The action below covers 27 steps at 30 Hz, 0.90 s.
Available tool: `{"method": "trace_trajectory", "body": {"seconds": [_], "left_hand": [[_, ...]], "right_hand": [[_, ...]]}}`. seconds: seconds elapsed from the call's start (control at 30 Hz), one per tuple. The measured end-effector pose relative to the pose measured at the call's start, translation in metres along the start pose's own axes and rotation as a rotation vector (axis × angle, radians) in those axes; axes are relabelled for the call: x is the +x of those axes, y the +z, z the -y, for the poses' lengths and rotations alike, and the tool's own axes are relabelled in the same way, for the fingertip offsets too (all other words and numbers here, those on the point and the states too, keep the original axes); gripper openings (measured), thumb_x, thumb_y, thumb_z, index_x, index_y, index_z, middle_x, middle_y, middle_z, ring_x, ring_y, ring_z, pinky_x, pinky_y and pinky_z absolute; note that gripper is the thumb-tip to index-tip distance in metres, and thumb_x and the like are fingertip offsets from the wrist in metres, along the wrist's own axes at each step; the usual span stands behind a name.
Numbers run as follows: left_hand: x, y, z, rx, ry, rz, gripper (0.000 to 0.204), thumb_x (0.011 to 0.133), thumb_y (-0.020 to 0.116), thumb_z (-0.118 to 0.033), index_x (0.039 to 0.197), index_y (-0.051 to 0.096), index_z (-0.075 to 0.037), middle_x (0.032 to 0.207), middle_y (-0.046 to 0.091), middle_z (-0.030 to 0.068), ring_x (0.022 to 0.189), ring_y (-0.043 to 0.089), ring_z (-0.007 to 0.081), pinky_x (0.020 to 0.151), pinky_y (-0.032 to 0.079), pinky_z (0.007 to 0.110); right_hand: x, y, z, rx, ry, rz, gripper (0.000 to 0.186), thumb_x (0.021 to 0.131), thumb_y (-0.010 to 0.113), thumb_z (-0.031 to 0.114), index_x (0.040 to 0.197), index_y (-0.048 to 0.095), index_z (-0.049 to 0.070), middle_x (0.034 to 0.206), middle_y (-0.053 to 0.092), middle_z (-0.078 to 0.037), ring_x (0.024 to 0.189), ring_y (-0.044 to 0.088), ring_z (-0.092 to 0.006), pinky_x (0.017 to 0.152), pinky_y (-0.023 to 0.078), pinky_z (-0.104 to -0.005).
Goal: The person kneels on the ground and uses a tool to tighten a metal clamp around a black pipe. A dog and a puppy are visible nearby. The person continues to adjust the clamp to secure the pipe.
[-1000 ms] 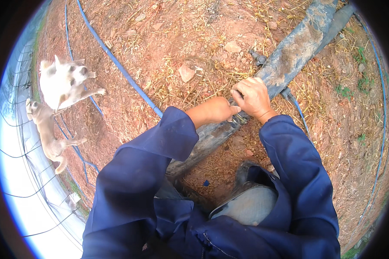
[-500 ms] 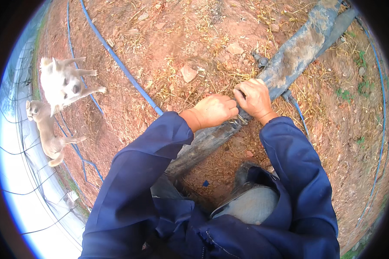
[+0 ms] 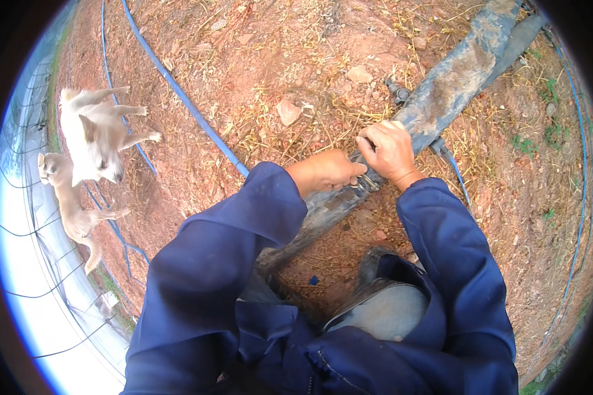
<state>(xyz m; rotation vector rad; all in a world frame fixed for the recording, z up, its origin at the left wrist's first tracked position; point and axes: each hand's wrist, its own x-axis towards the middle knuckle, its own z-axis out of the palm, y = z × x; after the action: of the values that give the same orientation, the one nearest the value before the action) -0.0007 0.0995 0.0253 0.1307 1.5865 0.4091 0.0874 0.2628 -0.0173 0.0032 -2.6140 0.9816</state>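
Note:
A dark, mud-smeared hose [image 3: 451, 92] runs diagonally over the soil from upper right to lower left, passing under both my hands. My left hand [image 3: 333, 171] is closed in a pinch at a thin, shiny wire-like piece [image 3: 367, 182] that lies across the hose. Its exact kind is too small to make out. Just to the right, my right hand [image 3: 387, 150] has its fingers curled down over the hose, thumb toward the left hand. The fingertips of that hand are hidden.
Two light-coloured dogs, a white one [image 3: 99, 135] and a tan one [image 3: 72, 204], stand at the left. Blue tubing [image 3: 184, 95] crosses the soil. A dark fitting [image 3: 398, 92] lies beside the hose. My boot [image 3: 373, 263] is just below it, near a small blue scrap [image 3: 313, 280].
My left hand has turned and its elbow has swung outward and up, baring more of the wire-like piece. My right hand stays put. The white dog has lowered its head.

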Motion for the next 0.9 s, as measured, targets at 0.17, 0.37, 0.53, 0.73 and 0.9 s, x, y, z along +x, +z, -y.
{"method": "trace_trajectory", "body": {"seconds": [0.17, 0.37, 0.53, 0.73, 0.9], "left_hand": [[-0.01, 0.009, -0.009, -0.151, -0.108, -0.003, 0.044, 0.1, 0.063, -0.049, 0.087, 0.069, -0.007, 0.064, 0.056, 0.0043, 0.048, 0.044, 0.0155, 0.044, 0.031, 0.033], [-0.001, 0.009, -0.007, -0.174, -0.141, 0.063, 0.043, 0.1, 0.064, -0.048, 0.082, 0.063, -0.01, 0.064, 0.051, 0.0001, 0.05, 0.039, 0.0118, 0.044, 0.027, 0.031], [0.008, 0.009, 0.009, 0.579, 0.597, -0.247, 0.039, 0.098, 0.069, -0.042, 0.083, 0.062, -0.007, 0.071, 0.063, 0.0085, 0.06, 0.06, 0.0261, 0.057, 0.049, 0.042], [0.007, -0.006, 0.025, 1.027, 1.227, -0.502, 0.029, 0.09, 0.073, -0.036, 0.089, 0.062, -0.009, 0.084, 0.064, 0.0067, 0.078, 0.067, 0.0282, 0.077, 0.056, 0.043], [0.005, -0.002, 0.028, 1.042, 1.266, -0.548, 0.022, 0.087, 0.072, -0.029, 0.088, 0.061, -0.011, 0.084, 0.061, 0.0043, 0.083, 0.065, 0.0252, 0.079, 0.053, 0.039]], "right_hand": [[0.0, -0.001, 0.001, -0.016, -0.01, -0.005, 0.011, 0.086, 0.077, 0.018, 0.081, 0.068, 0.014, 0.079, 0.069, -0.003, 0.08, 0.067, -0.0264, 0.075, 0.049, -0.0416], [-0.001, 0.0, -0.001, -0.008, -0.008, -0.006, 0.011, 0.085, 0.078, 0.017, 0.081, 0.068, 0.013, 0.078, 0.069, -0.003, 0.08, 0.066, -0.0273, 0.075, 0.05, -0.0423], [-0.001, 0.0, -0.001, -0.001, 0.0, 0.004, 0.012, 0.084, 0.078, 0.018, 0.081, 0.068, 0.013, 0.078, 0.069, -0.004, 0.079, 0.066, -0.0278, 0.075, 0.05, -0.0426], [0.001, 0.001, 0.0, 0.0, -0.026, -0.032, 0.012, 0.084, 0.078, 0.017, 0.08, 0.068, 0.013, 0.079, 0.068, -0.004, 0.079, 0.066, -0.0279, 0.075, 0.05, -0.0426], [-0.002, 0.002, 0.0, -0.012, -0.011, -0.028, 0.011, 0.084, 0.078, 0.017, 0.08, 0.068, 0.013, 0.079, 0.068, -0.003, 0.08, 0.066, -0.0273, 0.075, 0.05, -0.0423]]}}
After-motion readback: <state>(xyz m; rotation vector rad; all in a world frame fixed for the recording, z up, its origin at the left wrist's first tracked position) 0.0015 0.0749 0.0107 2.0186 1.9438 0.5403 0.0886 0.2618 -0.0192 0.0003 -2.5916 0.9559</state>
